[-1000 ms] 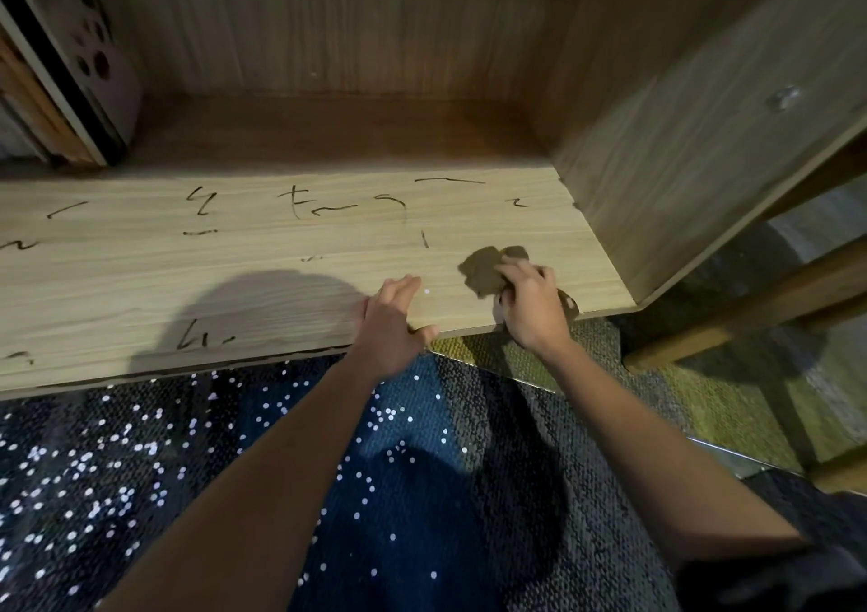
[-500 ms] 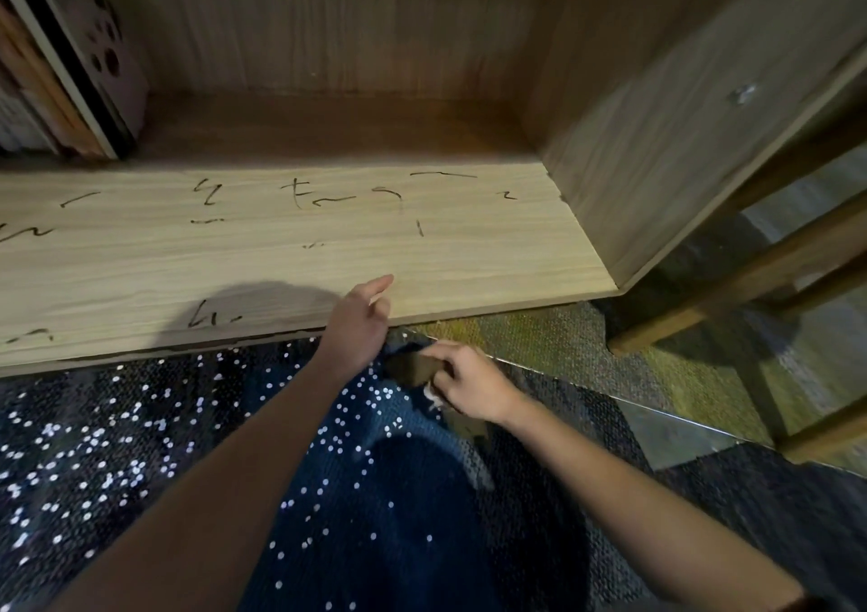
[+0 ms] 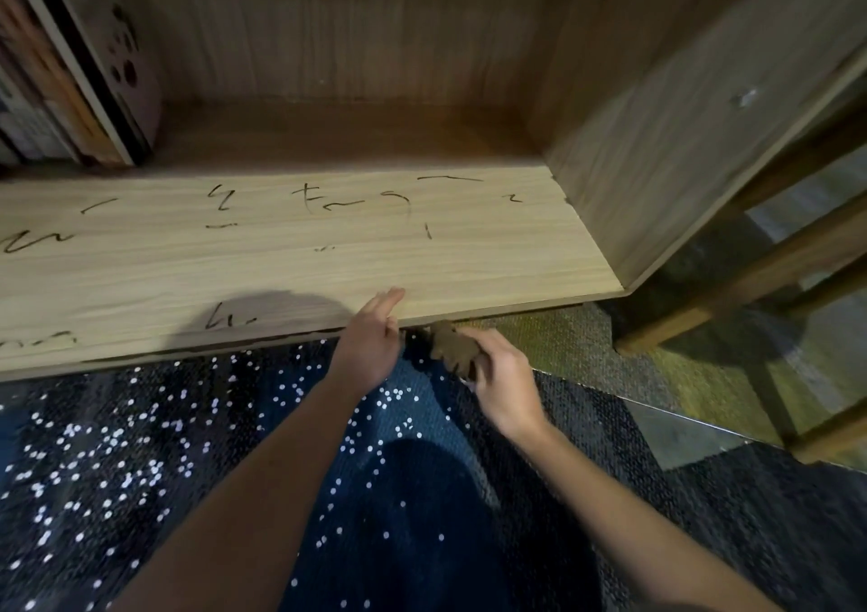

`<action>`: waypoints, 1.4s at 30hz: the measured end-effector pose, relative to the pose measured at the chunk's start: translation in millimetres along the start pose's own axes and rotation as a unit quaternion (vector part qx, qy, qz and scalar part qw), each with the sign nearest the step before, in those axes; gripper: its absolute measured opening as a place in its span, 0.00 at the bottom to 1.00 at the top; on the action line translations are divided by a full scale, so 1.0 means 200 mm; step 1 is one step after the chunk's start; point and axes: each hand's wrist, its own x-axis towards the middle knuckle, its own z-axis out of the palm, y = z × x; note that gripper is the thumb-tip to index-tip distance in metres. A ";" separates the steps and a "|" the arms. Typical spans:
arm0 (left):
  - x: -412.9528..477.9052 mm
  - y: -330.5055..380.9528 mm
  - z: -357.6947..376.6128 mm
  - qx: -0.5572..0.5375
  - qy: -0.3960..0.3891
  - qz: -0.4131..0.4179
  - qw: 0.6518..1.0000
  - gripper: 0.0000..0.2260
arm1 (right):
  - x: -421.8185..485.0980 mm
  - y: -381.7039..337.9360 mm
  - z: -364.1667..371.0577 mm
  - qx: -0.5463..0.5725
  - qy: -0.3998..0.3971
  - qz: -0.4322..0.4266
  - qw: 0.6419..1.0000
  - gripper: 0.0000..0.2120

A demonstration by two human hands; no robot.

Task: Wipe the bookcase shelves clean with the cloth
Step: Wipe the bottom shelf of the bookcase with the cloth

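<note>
The light wooden bookcase shelf [image 3: 492, 264] carries several dark scribbled marks across its surface. My left hand [image 3: 373, 341] rests flat on the shelf's front edge, fingers extended, holding nothing. My right hand [image 3: 504, 381] is just below and in front of that edge, over the floor, closed on a small crumpled brown cloth [image 3: 452, 346]. The cloth is off the shelf and partly hidden by my fingers.
Books [image 3: 79, 81] stand at the shelf's back left. The bookcase's right side panel [image 3: 694, 142] closes the shelf on the right. A wooden furniture frame [image 3: 732, 292] stands beyond it. Dark blue carpet with white specks [image 3: 140, 470] lies below.
My right hand has drawn the cloth off the shelf's front right area to below the front edge. My left hand has stayed on the edge.
</note>
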 end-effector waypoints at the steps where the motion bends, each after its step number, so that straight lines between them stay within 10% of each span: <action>1: 0.01 0.00 0.00 0.005 0.001 0.004 1.000 0.20 | -0.01 0.00 -0.01 0.012 0.029 0.013 0.999 0.20; 9: 0.04 0.00 0.04 0.023 0.043 -0.003 0.999 0.18 | 0.04 0.02 -0.07 -0.016 -0.016 -0.001 1.000 0.19; 19: 0.09 0.09 0.04 0.068 0.080 -0.039 0.994 0.17 | 0.39 0.00 -0.31 -0.089 0.157 -0.039 0.983 0.20; 24: 0.11 0.08 0.01 0.087 0.062 -0.040 0.993 0.16 | 0.51 0.26 -0.26 -0.261 -0.017 0.161 0.952 0.18; 32: 0.18 0.08 -0.06 -0.006 0.092 -0.014 0.996 0.15 | 0.24 0.00 0.03 -0.226 -0.065 -0.129 0.963 0.14; 36: 0.24 0.07 -0.11 0.005 0.091 0.019 0.996 0.18 | 0.41 -0.07 -0.11 -0.078 -0.061 -0.035 0.995 0.16; 38: 0.30 0.08 -0.12 0.070 0.048 0.004 0.996 0.21 | 0.60 -0.04 -0.13 -0.132 0.027 -0.020 0.991 0.18; 42: 0.38 0.08 -0.14 0.170 -0.081 -0.076 0.979 0.40 | 0.83 0.02 0.03 -0.267 -0.062 0.054 0.960 0.21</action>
